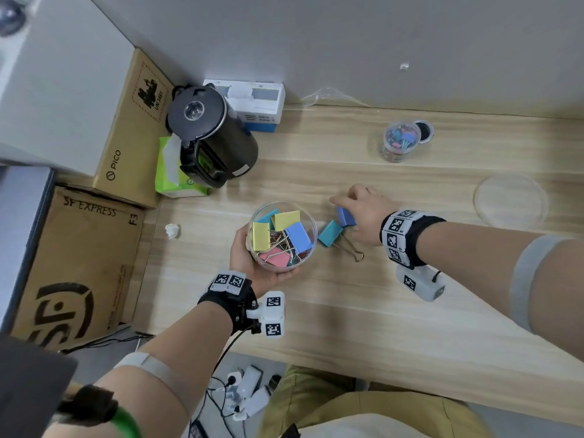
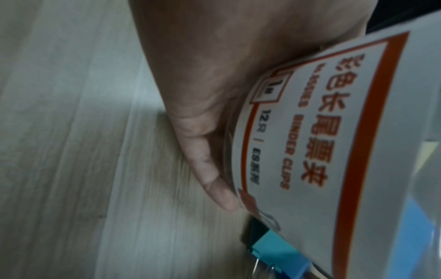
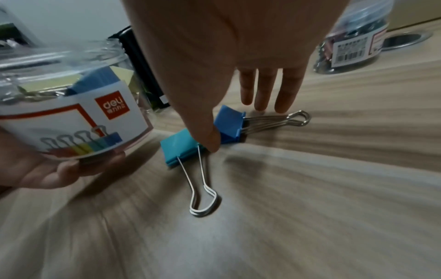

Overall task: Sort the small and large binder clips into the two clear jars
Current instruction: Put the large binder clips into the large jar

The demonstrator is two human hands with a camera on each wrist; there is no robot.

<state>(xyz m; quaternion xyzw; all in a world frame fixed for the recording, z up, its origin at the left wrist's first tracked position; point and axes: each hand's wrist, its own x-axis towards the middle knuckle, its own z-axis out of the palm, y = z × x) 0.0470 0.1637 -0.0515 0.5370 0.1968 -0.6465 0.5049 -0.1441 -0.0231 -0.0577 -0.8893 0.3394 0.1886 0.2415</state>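
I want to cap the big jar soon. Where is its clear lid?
In the head view the clear lid lies flat on the wooden table at far right, beyond the right hand.

Bare wooden desk (image 1: 363, 311) runs along the near side, giving a hand free passage. At the far left a black kettle (image 1: 211, 137), a green tissue pack (image 1: 167, 175) and cardboard boxes (image 1: 132, 128) block the corner. A small jar (image 1: 399, 142) stands far right, and a clear lid (image 1: 510, 202) lies at the right. Two blue clips (image 3: 229, 126) lie mid-desk beside the held jar (image 1: 282, 237).
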